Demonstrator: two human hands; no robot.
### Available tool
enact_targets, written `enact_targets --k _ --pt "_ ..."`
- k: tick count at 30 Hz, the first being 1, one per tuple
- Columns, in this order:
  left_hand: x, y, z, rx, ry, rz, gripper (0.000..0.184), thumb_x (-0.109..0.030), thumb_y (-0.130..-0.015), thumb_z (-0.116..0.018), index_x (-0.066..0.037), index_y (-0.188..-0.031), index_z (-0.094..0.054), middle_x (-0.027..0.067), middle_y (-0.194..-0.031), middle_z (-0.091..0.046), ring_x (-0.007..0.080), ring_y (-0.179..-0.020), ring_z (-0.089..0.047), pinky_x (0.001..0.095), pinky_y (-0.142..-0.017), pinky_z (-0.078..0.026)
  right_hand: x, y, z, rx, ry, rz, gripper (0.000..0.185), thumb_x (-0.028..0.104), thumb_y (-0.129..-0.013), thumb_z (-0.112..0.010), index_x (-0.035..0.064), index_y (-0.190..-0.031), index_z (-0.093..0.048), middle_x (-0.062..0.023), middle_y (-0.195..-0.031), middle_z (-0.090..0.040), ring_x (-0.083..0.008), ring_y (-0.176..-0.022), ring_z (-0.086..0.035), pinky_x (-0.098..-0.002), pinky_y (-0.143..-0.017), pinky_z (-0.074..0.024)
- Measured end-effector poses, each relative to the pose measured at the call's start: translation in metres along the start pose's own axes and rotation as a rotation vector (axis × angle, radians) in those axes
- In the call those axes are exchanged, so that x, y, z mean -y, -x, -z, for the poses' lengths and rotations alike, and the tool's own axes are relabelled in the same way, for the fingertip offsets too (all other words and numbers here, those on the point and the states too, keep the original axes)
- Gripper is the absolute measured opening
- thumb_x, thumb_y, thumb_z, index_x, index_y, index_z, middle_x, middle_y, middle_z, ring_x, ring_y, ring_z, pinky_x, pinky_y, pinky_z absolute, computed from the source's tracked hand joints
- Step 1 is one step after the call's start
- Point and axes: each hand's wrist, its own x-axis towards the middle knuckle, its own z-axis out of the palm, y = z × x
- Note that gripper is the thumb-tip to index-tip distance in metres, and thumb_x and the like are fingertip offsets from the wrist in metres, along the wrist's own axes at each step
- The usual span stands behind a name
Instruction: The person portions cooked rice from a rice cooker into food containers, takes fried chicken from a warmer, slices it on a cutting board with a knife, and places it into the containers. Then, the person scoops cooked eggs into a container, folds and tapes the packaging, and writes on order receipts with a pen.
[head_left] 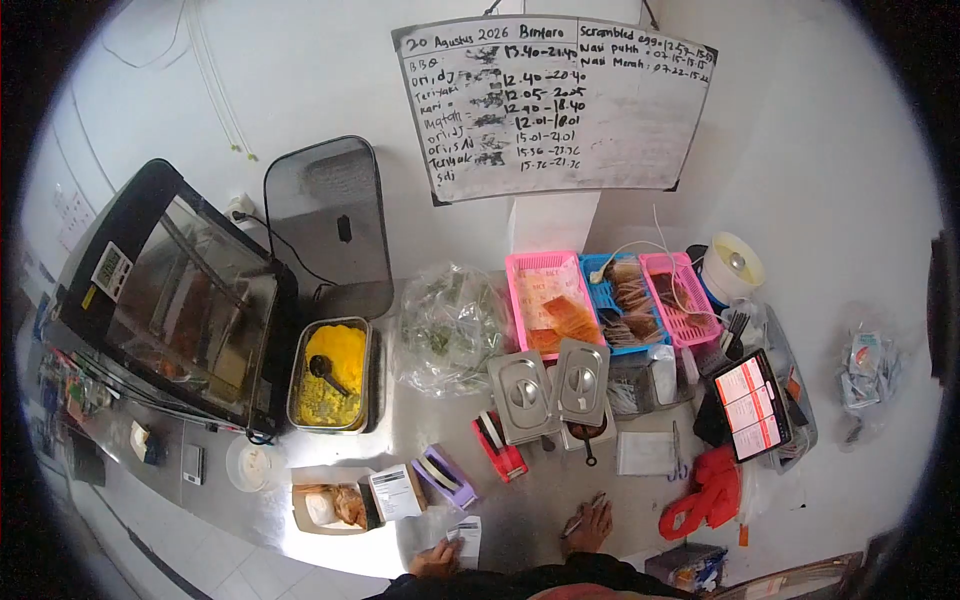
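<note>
My left hand is at the front edge of the metal counter, its fingers closed on the edge of a small printed receipt. To the right, my right hand rests on the counter with a pen between its fingers. Left of the receipt lies an open food box with white rice and browned meat in it. A second printed slip leans on that box's lid. A purple tape dispenser and a red tape dispenser stand beyond my hands.
A tray of yellow scrambled egg with a black ladle sits beside a glass warming cabinet. Lidded steel containers, colored baskets and a bag of greens stand behind. At right are a tablet and red cloth.
</note>
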Motion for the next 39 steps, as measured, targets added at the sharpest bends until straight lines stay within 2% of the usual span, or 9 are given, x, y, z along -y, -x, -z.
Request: enact_targets --k 6,11,14,17,21,24,29,35,39 --pt "-0.008 -0.008 0.025 0.03 0.078 0.084 0.044 -0.027 -0.081 -0.057 -0.01 -0.121 -0.056 0.0068 -0.099 -0.058 0.0204 -0.067 -0.064 0.0324 -0.049 -0.054 0.002 0.0 0.003 0.022 -0.012 -0.057 0.037 0.02 -0.081 -0.051 0.0068 -0.115 -0.053 -0.0226 -0.141 -0.036 -0.0415 -0.13 -0.033 -0.0542 -0.104 -0.0233" --pt "-0.009 -0.01 0.031 0.007 0.22 0.096 0.046 -0.024 -0.081 -0.058 -0.011 -0.124 -0.053 0.0105 -0.101 -0.057 0.0234 -0.07 -0.064 0.0338 -0.051 -0.054 0.013 -0.004 0.022 0.068 0.007 -0.049 0.036 0.02 -0.084 -0.049 0.0057 -0.117 -0.054 -0.0193 -0.141 -0.037 -0.0397 -0.13 -0.033 -0.052 -0.104 -0.0237" --pt "-0.015 -0.017 0.047 0.026 0.236 0.105 0.047 -0.025 -0.081 -0.058 -0.013 -0.126 -0.051 0.0125 -0.103 -0.057 0.0255 -0.069 -0.064 0.0348 -0.053 -0.054 0.01 -0.002 0.012 -0.03 -0.043 -0.022 0.034 0.02 -0.084 -0.049 0.006 -0.114 -0.052 -0.0245 -0.135 -0.041 -0.0411 -0.131 -0.029 -0.0534 -0.103 -0.0213" --pt "-0.017 -0.017 0.054 0.045 0.223 0.134 0.047 -0.026 -0.082 -0.058 -0.014 -0.127 -0.049 0.0133 -0.107 -0.056 0.0275 -0.069 -0.063 0.0368 -0.056 -0.053 0.013 -0.002 0.019 -0.042 0.009 -0.012 0.034 0.023 -0.086 -0.05 0.0063 -0.115 -0.055 -0.0182 -0.141 -0.038 -0.0385 -0.13 -0.033 -0.0512 -0.105 -0.0237" --pt "-0.026 -0.021 0.072 0.114 0.208 0.197 0.047 -0.027 -0.084 -0.057 -0.015 -0.128 -0.047 0.0119 -0.109 -0.055 0.0292 -0.069 -0.063 0.0396 -0.059 -0.053 0.011 0.001 0.013 -0.038 0.001 -0.045 0.033 0.021 -0.085 -0.05 0.0066 -0.114 -0.054 -0.0191 -0.137 -0.041 -0.0384 -0.13 -0.032 -0.0513 -0.105 -0.023" --pt "-0.021 -0.017 0.064 0.173 0.223 0.212 0.046 -0.028 -0.084 -0.056 -0.016 -0.128 -0.047 0.0105 -0.11 -0.055 0.0299 -0.069 -0.062 0.0398 -0.06 -0.053 0.011 0.0 0.012 -0.055 -0.029 -0.034 0.031 0.018 -0.084 -0.049 0.0067 -0.113 -0.052 -0.0202 -0.134 -0.043 -0.0384 -0.131 -0.031 -0.0505 -0.105 -0.0222" --pt "-0.023 -0.014 0.056 0.057 0.164 0.179 0.046 -0.028 -0.085 -0.057 -0.018 -0.129 -0.047 0.0102 -0.108 -0.054 0.0301 -0.067 -0.061 0.0394 -0.057 -0.052 0.01 0.001 0.01 -0.128 -0.032 -0.008 0.029 0.017 -0.084 -0.049 0.0064 -0.111 -0.053 -0.0201 -0.13 -0.046 -0.0381 -0.129 -0.034 -0.05 -0.103 -0.0244" --pt "-0.017 -0.01 0.042 0.034 0.158 0.156 0.045 -0.03 -0.086 -0.056 -0.019 -0.128 -0.047 0.0084 -0.108 -0.054 0.0296 -0.065 -0.062 0.0392 -0.057 -0.053 0.009 0.001 0.008 -0.084 -0.003 -0.032 0.031 0.017 -0.086 -0.05 0.007 -0.115 -0.056 -0.017 -0.135 -0.043 -0.0356 -0.129 -0.035 -0.0487 -0.104 -0.0267" --pt "-0.017 -0.008 0.041 0.064 0.182 0.203 0.046 -0.031 -0.085 -0.056 -0.019 -0.128 -0.047 0.0091 -0.108 -0.054 0.0304 -0.064 -0.062 0.0405 -0.055 -0.052 0.006 0.002 0.006 -0.166 -0.037 0.024 0.029 0.016 -0.084 -0.049 0.0054 -0.11 -0.054 -0.0201 -0.126 -0.048 -0.0389 -0.127 -0.036 -0.0499 -0.102 -0.0257"
